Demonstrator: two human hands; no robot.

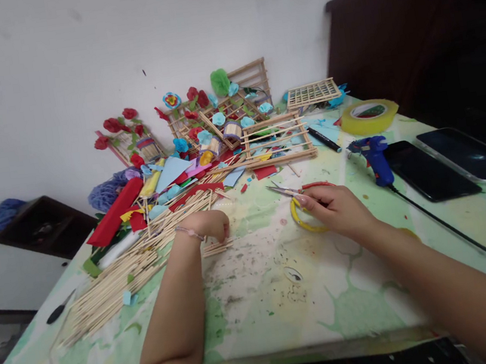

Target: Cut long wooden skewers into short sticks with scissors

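Note:
Scissors [302, 213] with yellow and red handles lie at the middle of the table, blades pointing left and slightly parted. My right hand [335, 208] is closed on their handles. To the left, my left hand [215, 225] is bent down at the table with its fingers curled. Short cut sticks [217, 247] lie just under and beside it; whether the fingers pinch one is hidden. A large pile of thin wooden sticks [108, 288] spreads left of my left wrist. Behind the hands lies a rectangular stick frame [282, 157].
Paper flowers [113, 125] and stick lattices stand against the wall. Coloured paper scraps [172, 172] lie before them. On the right are yellow tape [370, 122], a black marker [324, 139], a blue glue gun [377, 160] with a cord, and two phones [431, 169] [474, 152].

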